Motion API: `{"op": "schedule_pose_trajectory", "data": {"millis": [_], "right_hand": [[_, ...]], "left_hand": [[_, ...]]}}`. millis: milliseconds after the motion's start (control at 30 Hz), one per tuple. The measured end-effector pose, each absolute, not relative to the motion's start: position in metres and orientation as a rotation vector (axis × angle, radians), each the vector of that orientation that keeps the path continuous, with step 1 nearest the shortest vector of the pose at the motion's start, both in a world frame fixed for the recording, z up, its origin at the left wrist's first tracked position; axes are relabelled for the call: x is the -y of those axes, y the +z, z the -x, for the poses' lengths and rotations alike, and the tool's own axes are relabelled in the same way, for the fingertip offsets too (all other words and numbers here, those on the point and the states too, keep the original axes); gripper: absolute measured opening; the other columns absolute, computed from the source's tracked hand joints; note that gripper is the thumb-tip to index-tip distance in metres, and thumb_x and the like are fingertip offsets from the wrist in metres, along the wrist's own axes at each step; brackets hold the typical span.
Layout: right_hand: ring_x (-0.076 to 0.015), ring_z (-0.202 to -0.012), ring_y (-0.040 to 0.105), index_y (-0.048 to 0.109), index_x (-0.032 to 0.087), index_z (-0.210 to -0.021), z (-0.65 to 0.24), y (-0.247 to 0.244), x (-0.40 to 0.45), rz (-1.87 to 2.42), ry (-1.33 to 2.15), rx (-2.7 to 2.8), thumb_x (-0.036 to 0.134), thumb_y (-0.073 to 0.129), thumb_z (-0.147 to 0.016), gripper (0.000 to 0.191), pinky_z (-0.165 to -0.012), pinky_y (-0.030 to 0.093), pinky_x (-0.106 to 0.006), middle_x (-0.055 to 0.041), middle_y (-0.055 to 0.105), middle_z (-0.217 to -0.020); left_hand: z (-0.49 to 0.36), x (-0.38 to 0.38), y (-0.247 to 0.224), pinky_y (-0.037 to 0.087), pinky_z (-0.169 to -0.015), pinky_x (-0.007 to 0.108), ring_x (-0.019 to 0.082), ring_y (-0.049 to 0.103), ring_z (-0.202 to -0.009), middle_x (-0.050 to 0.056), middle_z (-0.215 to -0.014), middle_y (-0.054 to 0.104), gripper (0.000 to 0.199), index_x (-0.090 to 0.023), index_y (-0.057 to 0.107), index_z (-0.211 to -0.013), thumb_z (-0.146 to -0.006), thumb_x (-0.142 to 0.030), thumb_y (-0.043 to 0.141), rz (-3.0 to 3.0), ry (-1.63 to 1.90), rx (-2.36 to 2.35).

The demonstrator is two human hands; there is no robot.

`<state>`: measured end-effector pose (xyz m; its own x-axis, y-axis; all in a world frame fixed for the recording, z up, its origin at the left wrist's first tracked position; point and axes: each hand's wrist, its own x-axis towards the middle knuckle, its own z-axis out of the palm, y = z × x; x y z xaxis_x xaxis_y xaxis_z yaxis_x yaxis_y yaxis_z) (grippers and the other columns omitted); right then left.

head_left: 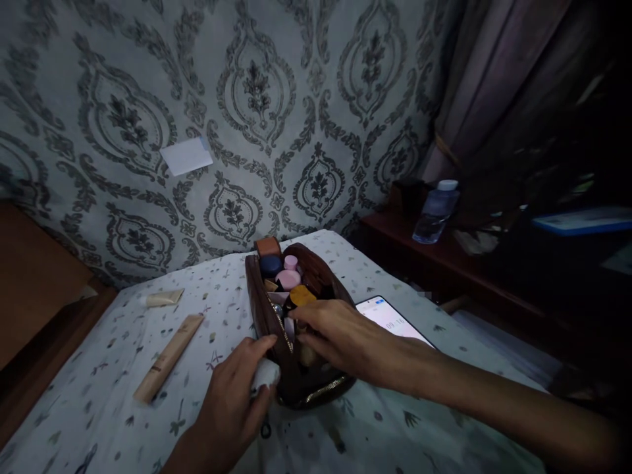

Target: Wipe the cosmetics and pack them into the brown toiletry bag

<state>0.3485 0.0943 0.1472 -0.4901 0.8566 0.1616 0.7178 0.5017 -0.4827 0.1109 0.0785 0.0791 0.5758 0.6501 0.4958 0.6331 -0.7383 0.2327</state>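
Note:
A brown zip cosmetic bag [257, 303] lies unzipped on the bed, full of small items. Inside it are a yellow-orange round lid [302, 296], a pink round container [288, 280], a small pink cap [291, 263] and a dark blue round item [270, 265]. My left hand [237, 388] is closed around a crumpled white tissue [265, 374], its index finger by the bag's near-left edge. Over the bag's opening, my right hand [330, 329] reaches in with bent fingers, thumb and index apart; the items beneath it are partly hidden.
Left on the patterned sheet [207, 355] lie a long beige tube [168, 359] and a smaller cream tube [164, 298]. A lit phone [388, 318] rests right of the bag, under my right forearm. A water bottle [437, 210] stands on a dark red shelf [390, 227].

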Motion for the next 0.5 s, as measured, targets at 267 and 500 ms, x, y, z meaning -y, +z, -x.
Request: {"op": "schedule_pose_trajectory", "data": {"millis": [267, 500], "right_hand": [[-0.0144, -0.068, 0.061, 0.070, 0.019, -0.095, -0.351, 0.161, -0.100, 1.256, 0.514, 2.301, 0.013, 0.048, -0.089, 0.024, -0.064, 0.039, -0.022, -0.0029, 0.068, -0.077], [-0.0142, -0.071, 0.061, 0.074, 0.015, -0.094, -0.336, 0.186, -0.165, 1.298, 0.365, 2.456, 0.001, 0.050, -0.077, 0.033, -0.063, 0.038, -0.021, -0.0043, 0.071, -0.079]], "left_hand": [[-0.090, -0.079, 0.072, 0.056, -0.085, 0.027, 0.020, 0.069, -0.101, 0.009, -0.113, 0.071, 0.044, -0.021, 0.051, -0.131, -0.087, -0.023, 0.055, -2.621, 0.939, -1.215], [-0.066, -0.084, 0.053, 0.058, -0.082, 0.027, 0.021, 0.070, -0.097, 0.010, -0.112, 0.071, 0.036, -0.020, 0.057, -0.124, -0.089, -0.026, 0.052, -2.403, 0.886, -1.396]]}}
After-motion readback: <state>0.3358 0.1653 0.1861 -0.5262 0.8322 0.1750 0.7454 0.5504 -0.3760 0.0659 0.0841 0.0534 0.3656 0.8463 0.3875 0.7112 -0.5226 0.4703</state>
